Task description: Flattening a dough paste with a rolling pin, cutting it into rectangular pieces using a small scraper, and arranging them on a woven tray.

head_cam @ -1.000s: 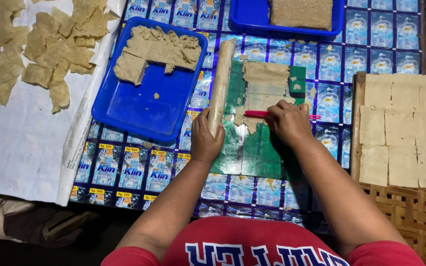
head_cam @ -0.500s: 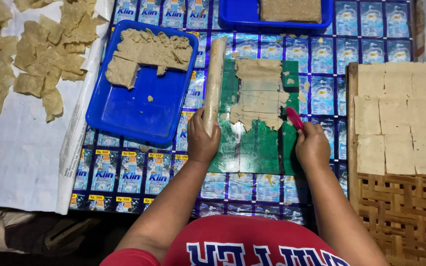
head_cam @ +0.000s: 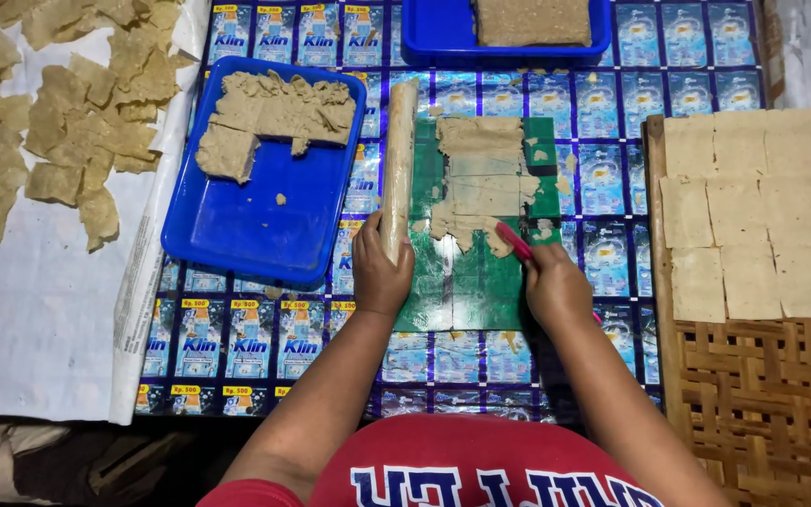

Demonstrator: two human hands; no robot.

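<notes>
Two hands are at work in the head view, and we see them from above. Our left hand (head_cam: 379, 274) is wrapped around the near end of a long pale rolling pin (head_cam: 398, 164), which lies along the left edge of a green board (head_cam: 466, 286) in the middle of the surface (head_cam: 603, 169), itself covered in blue printed sachets. Our right hand (head_cam: 554, 284) is closed on a small red tool (head_cam: 512, 240), whose tip touches the near right corner of a flattened beige dough sheet (head_cam: 477, 178) spread over the far half of the board.

Left of the board sits a blue tray (head_cam: 237, 225) with a lump of the same dough (head_cam: 269, 117) in its far part. A second blue tray (head_cam: 424, 42) holding a dough block lies at the far edge. At the right edge a woven bamboo rack (head_cam: 762, 394) carries rows of pale cut squares (head_cam: 753, 207). Beyond the left edge, ragged dried pieces (head_cam: 58, 122) lie scattered on white sheeting (head_cam: 21, 319).
</notes>
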